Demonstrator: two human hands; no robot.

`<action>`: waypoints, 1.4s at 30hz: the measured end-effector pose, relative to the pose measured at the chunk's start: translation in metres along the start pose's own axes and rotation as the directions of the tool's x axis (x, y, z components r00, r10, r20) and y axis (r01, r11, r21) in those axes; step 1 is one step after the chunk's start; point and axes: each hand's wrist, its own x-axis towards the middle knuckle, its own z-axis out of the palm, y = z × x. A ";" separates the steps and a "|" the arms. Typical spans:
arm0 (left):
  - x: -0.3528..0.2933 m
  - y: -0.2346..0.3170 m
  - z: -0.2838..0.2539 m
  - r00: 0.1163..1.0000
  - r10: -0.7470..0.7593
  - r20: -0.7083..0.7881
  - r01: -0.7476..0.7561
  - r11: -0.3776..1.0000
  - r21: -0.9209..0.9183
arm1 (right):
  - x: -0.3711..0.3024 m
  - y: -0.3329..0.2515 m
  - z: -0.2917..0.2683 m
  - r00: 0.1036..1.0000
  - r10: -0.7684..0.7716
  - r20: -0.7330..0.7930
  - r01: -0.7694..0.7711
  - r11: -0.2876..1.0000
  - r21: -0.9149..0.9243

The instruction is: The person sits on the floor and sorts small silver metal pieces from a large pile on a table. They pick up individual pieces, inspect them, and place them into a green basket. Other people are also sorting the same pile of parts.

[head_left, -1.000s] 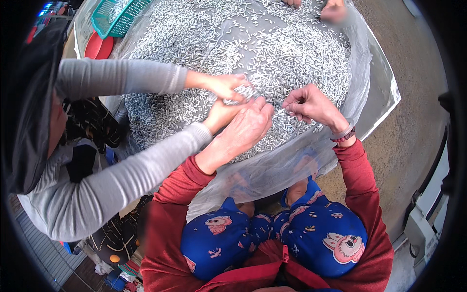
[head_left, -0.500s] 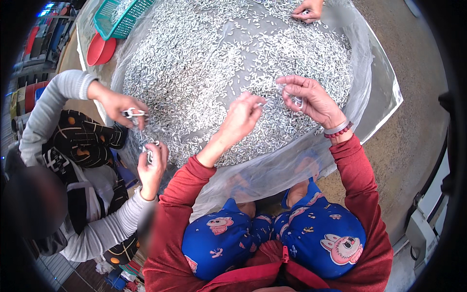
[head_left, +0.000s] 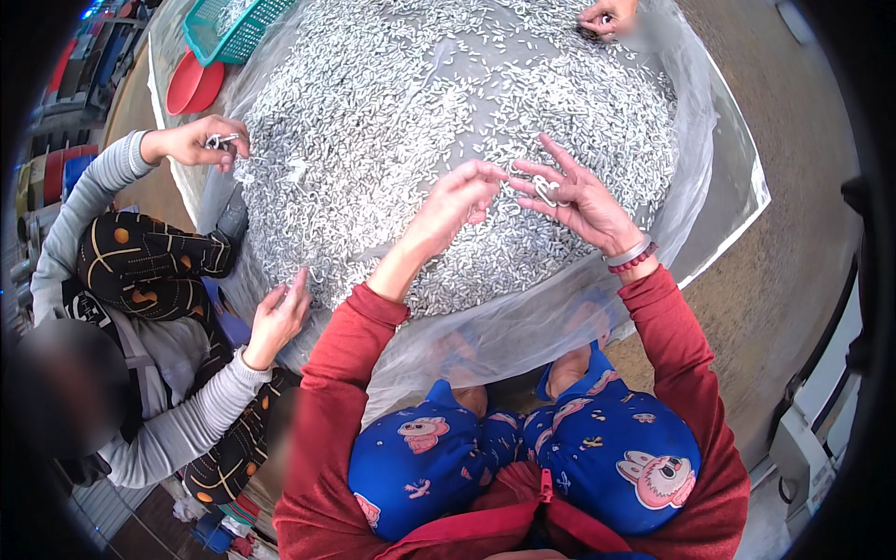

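Observation:
A wide heap of small silvery-white curved pieces (head_left: 373, 140) lies on clear plastic sheeting in front of me. My left hand (head_left: 457, 203) is over the near middle of it, thumb and fingers drawn together toward the fingertips of my right hand; whatever is in that pinch is too small to make out. To its right, my right hand (head_left: 586, 207) has its fingers spread, palm partly turned up. A few white curved pieces (head_left: 549, 190) rest against its palm and fingers. The two hands' fingertips almost meet.
At left, a co-worker's upper hand (head_left: 210, 142) holds similar pieces; their lower hand (head_left: 278, 315) is at the heap's edge. Another person's hand (head_left: 607, 17) reaches in at the far right. A teal basket (head_left: 245, 37) and red scoop-like bowl (head_left: 194, 84) stand far left.
My right hand has spread its fingers and moved slightly left and down. My left hand shifted a little. The co-worker's upper hand moved away and left; the far hand moved right.

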 end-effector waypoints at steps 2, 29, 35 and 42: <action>0.000 -0.001 0.013 0.966 0.255 0.044 -0.224 0.741 0.633 | -0.002 0.001 0.001 0.995 -0.011 0.102 0.006 0.998 0.056; -0.017 -0.009 -0.045 0.989 -0.050 0.142 0.093 0.945 -0.315 | 0.020 0.031 -0.038 0.955 -0.292 -0.054 -0.007 0.158 -0.987; -0.003 -0.054 -0.030 0.997 -0.002 -0.076 0.067 0.480 0.875 | -0.006 -0.004 -0.037 0.928 -0.142 -0.345 -0.187 0.622 -0.760; 0.000 -0.085 -0.014 0.991 0.113 0.073 -0.068 -0.053 0.996 | -0.017 -0.021 -0.029 0.981 -0.194 -0.011 0.192 0.976 -0.099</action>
